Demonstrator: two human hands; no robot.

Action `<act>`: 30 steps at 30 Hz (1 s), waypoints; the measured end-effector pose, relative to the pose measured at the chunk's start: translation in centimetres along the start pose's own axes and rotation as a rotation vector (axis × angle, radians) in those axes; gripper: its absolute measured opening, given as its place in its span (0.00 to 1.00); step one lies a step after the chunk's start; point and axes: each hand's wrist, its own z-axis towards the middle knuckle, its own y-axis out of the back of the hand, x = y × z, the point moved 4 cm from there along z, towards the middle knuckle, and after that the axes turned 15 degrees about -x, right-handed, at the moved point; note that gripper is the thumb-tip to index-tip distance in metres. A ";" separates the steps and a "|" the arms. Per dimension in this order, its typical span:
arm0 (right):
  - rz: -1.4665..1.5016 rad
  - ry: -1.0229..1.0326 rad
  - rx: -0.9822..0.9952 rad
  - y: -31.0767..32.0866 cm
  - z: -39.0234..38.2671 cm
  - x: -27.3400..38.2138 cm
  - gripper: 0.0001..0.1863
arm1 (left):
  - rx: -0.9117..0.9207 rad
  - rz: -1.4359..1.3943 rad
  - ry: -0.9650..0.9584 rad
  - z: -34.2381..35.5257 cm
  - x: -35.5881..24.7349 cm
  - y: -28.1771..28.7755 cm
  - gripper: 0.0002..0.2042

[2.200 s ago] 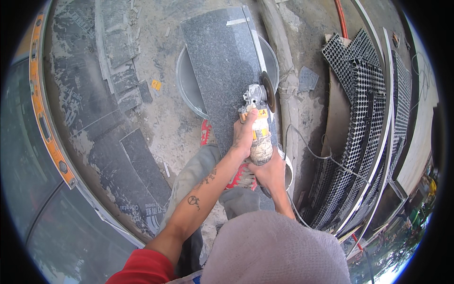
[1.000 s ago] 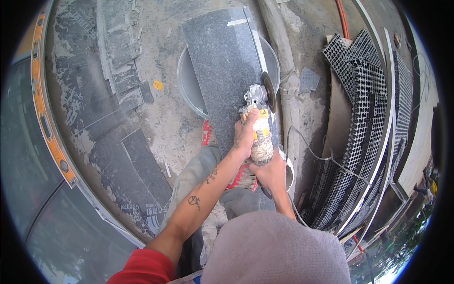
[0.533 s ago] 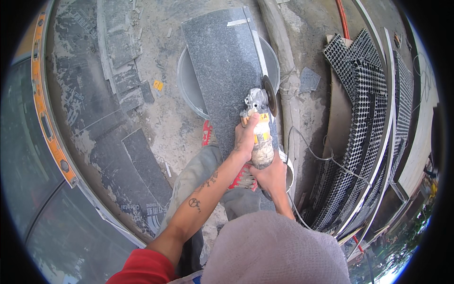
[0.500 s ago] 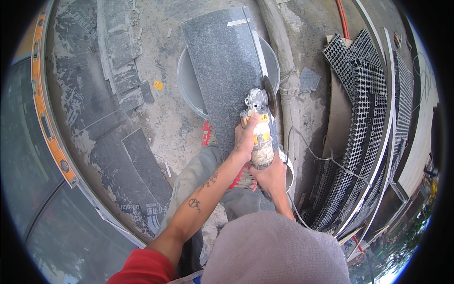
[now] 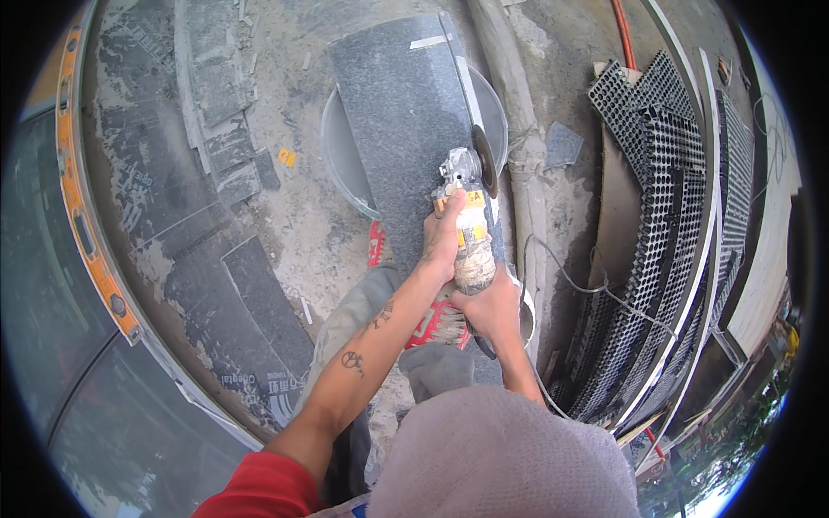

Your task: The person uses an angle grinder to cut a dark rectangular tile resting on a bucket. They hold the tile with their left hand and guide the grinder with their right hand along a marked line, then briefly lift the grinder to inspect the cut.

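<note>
Both my hands are closed around a dusty, worn angle grinder (image 5: 473, 259) with yellow labels. My left hand (image 5: 441, 235) grips it near the metal gear head, and my right hand (image 5: 490, 304) wraps its rear end. Its dark cutting disc (image 5: 485, 162) stands on edge along the right side of a long grey stone slab (image 5: 393, 108). Whether the disc touches the stone, I cannot tell. Across a round grey tub (image 5: 332, 164) lies the slab, with a pale strip (image 5: 471, 91) along its right edge and a short white piece of tape (image 5: 430, 41) near its far end.
A grey cable (image 5: 587, 281) curls over the ground on the right. Beyond it lean black perforated plastic panels (image 5: 665, 173). Dark stone sheets (image 5: 268, 298) and an orange spirit level (image 5: 85, 229) lie to the left. A red-and-white shoe (image 5: 429, 326) shows below the grinder.
The grinder and both hands have shifted a little away from me and to the left, so the disc sits farther up the slab's right edge. My grip looks the same.
</note>
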 end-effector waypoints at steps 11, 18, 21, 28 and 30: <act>0.004 0.015 -0.026 -0.2 -0.8 -1.6 0.33 | 0.030 0.029 0.002 -0.7 1.4 0.9 0.26; -0.011 0.030 -0.031 -0.2 -0.9 -2.1 0.32 | 0.028 0.030 0.005 -1.1 1.7 0.9 0.27; 0.033 0.020 -0.031 -0.1 -1.1 -2.1 0.31 | 0.019 0.036 0.012 -1.0 1.9 1.1 0.27; -0.006 0.023 -0.043 -0.4 -1.3 -2.8 0.30 | 0.021 0.045 -0.008 -1.2 2.3 1.2 0.25; 0.000 0.014 -0.039 -0.4 -1.2 -2.8 0.30 | 0.020 0.022 0.001 -1.6 1.9 1.0 0.26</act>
